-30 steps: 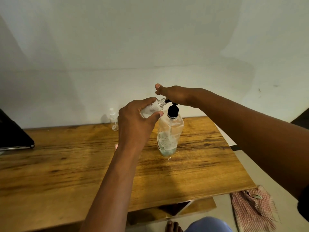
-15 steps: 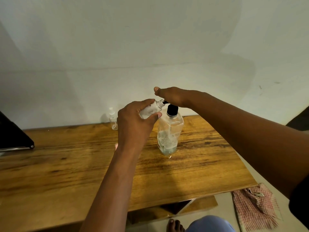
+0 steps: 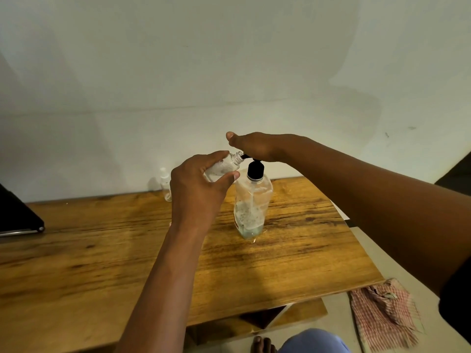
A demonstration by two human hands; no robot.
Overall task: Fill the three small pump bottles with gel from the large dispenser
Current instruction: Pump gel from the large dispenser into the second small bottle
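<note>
A: Item one, the large clear plastic dispenser with the black pump head (image 3: 252,207)?

B: Upright on the brown wooden table (image 3: 102,250), roughly a third full of speckled gel. The right hand (image 3: 254,146) lies palm-down on the pump, fingers fairly straight, pressing, not gripping. Against half a second ago the hand sits a little higher and more of the black collar shows: the plunger appears to be rising between strokes.

A: Item two, the small clear bottle without its cap (image 3: 224,166)?

B: Held in the air, tilted, its open threaded neck right at the black spout. The left hand (image 3: 198,192) grips it, thumb and fingers curled round the body. Position unchanged over the last second. Whitish gel shows inside; exact level cannot be read.

A: Meaning for the task?

B: Judged mid-fill on this bottle; further strokes likely needed. Neck and spout must stay aligned, or gel lands on the table.

A: Remaining stock?

B: One small clear bottle with a pump top (image 3: 165,184), standing at the table's back edge near the wall, well apart from the hands. A third small bottle is not identifiable.

A: Sundries?

B: A red-and-white checked cloth (image 3: 382,317) on the floor, lower right.
</note>
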